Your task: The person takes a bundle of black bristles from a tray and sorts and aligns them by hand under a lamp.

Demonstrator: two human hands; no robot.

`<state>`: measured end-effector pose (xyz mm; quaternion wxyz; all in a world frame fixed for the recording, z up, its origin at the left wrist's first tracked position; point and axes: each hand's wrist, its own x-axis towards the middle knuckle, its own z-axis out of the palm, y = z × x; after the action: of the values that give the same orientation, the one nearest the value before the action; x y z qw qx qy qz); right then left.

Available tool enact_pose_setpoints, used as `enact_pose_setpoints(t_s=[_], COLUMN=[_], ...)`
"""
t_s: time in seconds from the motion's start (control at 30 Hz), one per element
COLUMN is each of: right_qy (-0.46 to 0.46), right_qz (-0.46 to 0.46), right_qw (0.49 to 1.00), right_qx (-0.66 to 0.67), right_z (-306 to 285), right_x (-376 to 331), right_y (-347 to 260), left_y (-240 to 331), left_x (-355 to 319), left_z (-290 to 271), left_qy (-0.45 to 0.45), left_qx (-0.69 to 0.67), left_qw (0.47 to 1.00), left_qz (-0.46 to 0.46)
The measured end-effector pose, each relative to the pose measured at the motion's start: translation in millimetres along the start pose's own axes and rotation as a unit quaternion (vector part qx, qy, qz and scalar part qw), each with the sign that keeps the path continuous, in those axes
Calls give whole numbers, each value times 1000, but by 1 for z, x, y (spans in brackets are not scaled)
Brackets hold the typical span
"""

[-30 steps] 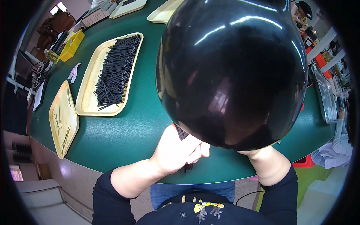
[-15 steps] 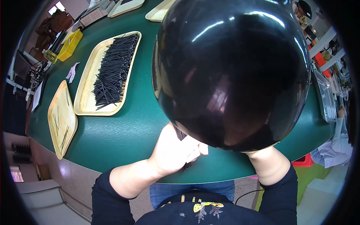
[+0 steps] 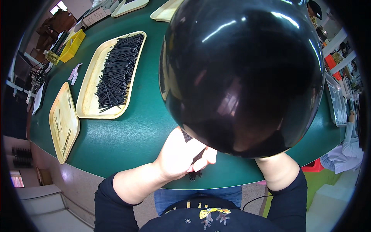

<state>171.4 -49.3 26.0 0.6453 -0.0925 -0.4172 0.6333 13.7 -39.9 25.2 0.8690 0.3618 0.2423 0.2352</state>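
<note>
Bundle of thin, straight black rods point(image 3: 196, 176): in the left hand point(image 3: 182, 152), by the glossy green tabletop's point(image 3: 116, 149) 6 o'clock edge. Left fingers curled around it, slightly loosened since half a second ago; more rod length shows, suggesting an eased hold. Long axis: roughly 11 to 5 o'clock, splayed ends toward 5. Right hand point(image 3: 267, 158): mostly behind the rounded, glossy black dome point(image 3: 243, 85); finger state cannot be told.

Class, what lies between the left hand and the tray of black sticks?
Bare green tabletop shows between the left hand and that tray in the head view.
</note>
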Motion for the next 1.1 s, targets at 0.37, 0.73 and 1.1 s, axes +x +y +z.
enact_pose_setpoints(t_s=[0.37,0.73,1.1], right_qy=[4,30,35], right_qz=[-42,-54,-56], right_qw=[978,974,972], right_qx=[-204,-217,-224], right_z=[-26,-26,-25], right_x=[-25,-11,-5], right_y=[5,1,0], left_y=[3,7,-6], left_x=[2,3,3], left_z=[0,5,1], left_qy=[-75,-88,-63], left_qx=[-7,71,176], left_qw=[997,994,982], left_qz=[-22,-10,2])
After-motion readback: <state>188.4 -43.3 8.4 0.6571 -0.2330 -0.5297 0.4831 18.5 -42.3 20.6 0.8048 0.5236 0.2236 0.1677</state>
